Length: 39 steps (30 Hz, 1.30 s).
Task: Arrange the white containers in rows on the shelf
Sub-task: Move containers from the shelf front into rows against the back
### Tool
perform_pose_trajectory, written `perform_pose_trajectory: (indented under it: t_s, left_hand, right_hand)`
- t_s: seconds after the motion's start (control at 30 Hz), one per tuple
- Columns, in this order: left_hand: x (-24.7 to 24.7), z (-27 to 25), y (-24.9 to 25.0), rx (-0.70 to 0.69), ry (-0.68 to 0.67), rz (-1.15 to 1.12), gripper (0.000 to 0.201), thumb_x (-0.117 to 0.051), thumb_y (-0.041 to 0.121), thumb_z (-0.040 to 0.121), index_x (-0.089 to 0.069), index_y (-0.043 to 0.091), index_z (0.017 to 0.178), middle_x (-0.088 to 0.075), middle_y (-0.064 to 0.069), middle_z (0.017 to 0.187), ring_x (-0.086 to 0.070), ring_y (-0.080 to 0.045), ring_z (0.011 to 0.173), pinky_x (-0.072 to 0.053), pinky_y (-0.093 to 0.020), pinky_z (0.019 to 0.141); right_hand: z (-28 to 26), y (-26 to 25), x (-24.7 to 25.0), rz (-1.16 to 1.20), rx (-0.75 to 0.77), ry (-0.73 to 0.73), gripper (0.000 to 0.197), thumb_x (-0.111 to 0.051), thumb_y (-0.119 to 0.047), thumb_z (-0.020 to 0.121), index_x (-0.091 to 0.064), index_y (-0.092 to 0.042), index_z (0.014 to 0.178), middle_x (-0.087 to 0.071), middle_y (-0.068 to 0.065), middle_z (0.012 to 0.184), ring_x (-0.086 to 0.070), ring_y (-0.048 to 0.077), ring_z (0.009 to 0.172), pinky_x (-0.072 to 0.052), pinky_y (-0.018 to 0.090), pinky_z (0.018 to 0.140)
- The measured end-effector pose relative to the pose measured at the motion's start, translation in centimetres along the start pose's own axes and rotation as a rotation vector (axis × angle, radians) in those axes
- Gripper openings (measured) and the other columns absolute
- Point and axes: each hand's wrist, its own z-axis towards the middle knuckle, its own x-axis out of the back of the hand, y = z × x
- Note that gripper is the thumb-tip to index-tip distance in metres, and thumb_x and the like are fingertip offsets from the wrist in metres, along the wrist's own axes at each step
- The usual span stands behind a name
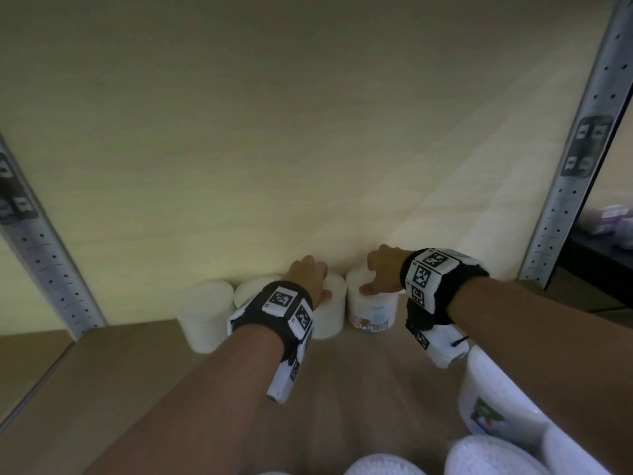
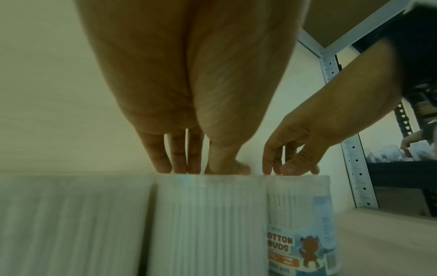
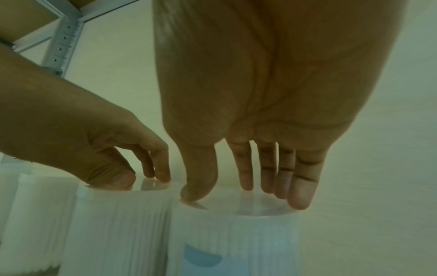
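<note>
Containers stand in a row along the back edge of the shelf [image 1: 113, 365], against the wall. The right hand [image 1: 383, 272] rests straight fingertips on the lid of the labelled tub [image 1: 371, 308], holding nothing; the left hand [image 1: 308, 275] does the same on the plain tub [image 1: 330, 310] touching it on the left. Two more tubs [image 1: 205, 313] continue the row leftward. Judging by this, the step is squaring up the back row. More tubs [image 1: 496, 406] wait at the front right corner; next comes fetching one.
</note>
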Motion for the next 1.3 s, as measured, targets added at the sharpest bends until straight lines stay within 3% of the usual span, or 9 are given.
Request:
perform_pose_trajectory:
  t_s: [0.17,0.4,0.5,0.7,0.97,1.17,1.3]
  left_hand:
    - [-0.1,0.0,0.0,0.007,0.004,-0.009,0.04,-0.054,0.027,0.095,-0.048,0.004,0.128,-0.041,-0.016,0.134,-0.045,-0.034,0.122,-0.04,-0.041,0.103]
    - [-0.2,0.0,0.0,0.011,0.022,-0.028,0.041,-0.055,0.026,0.095,-0.048,0.005,0.129,-0.042,-0.016,0.134,-0.045,-0.032,0.123,-0.04,-0.041,0.104]
    - [-0.1,-0.1,0.0,0.005,0.017,-0.038,0.04,-0.055,0.026,0.095,-0.048,0.004,0.128,-0.042,-0.016,0.133,-0.045,-0.033,0.123,-0.04,-0.041,0.104]
    - [-0.2,-0.1,-0.1,0.006,0.012,-0.036,0.041,-0.054,0.026,0.095,-0.048,0.004,0.129,-0.042,-0.016,0.133,-0.045,-0.033,0.122,-0.04,-0.042,0.104]
    - [-0.2,-0.2,0.0,0.015,0.025,-0.052,0.041,-0.054,0.025,0.095,-0.048,0.004,0.13,-0.042,-0.016,0.135,-0.044,-0.032,0.124,-0.039,-0.04,0.104]
    - [-0.2,-0.3,0.1,0.021,0.026,-0.059,0.042,-0.055,0.025,0.095,-0.048,0.004,0.131,-0.041,-0.016,0.135,-0.043,-0.033,0.125,-0.039,-0.04,0.105]
    - [-0.3,-0.3,0.1,0.019,0.033,-0.061,0.041,-0.055,0.025,0.095,-0.049,0.004,0.129,-0.042,-0.016,0.134,-0.044,-0.033,0.123,-0.039,-0.04,0.104]
  right_hand:
    - [-0.1,0.1,0.2,0.008,0.013,-0.03,0.059,-0.057,-0.045,0.091,-0.051,-0.003,0.133,-0.051,0.015,0.135,-0.056,0.031,0.12,-0.048,0.039,0.1]
    - [0.0,0.8,0.6,0.1,0.055,-0.06,0.059,-0.062,-0.03,0.09,-0.039,-0.016,0.143,-0.038,0.007,0.147,-0.044,0.027,0.131,-0.041,0.037,0.108]
    - [0.0,0.8,0.9,0.142,0.026,0.001,0.063,-0.063,-0.038,0.088,-0.042,-0.013,0.142,-0.042,0.009,0.144,-0.048,0.029,0.128,-0.044,0.035,0.104]
    - [0.5,0.4,0.2,0.066,0.006,-0.056,0.066,-0.06,-0.049,0.088,-0.049,-0.004,0.136,-0.05,0.014,0.138,-0.052,0.03,0.123,-0.045,0.04,0.105]
    - [0.4,0.8,0.5,0.076,0.061,-0.098,0.063,-0.062,-0.028,0.091,-0.035,-0.014,0.146,-0.033,0.006,0.152,-0.04,0.026,0.136,-0.038,0.037,0.112]
    - [0.6,0.7,0.5,0.094,0.005,-0.069,0.066,-0.057,-0.046,0.091,-0.043,-0.006,0.142,-0.044,0.011,0.145,-0.047,0.029,0.13,-0.041,0.038,0.109]
    - [0.7,0.6,0.1,0.071,0.016,-0.06,0.063,-0.06,-0.044,0.09,-0.048,-0.004,0.137,-0.05,0.013,0.139,-0.053,0.03,0.123,-0.046,0.039,0.105]
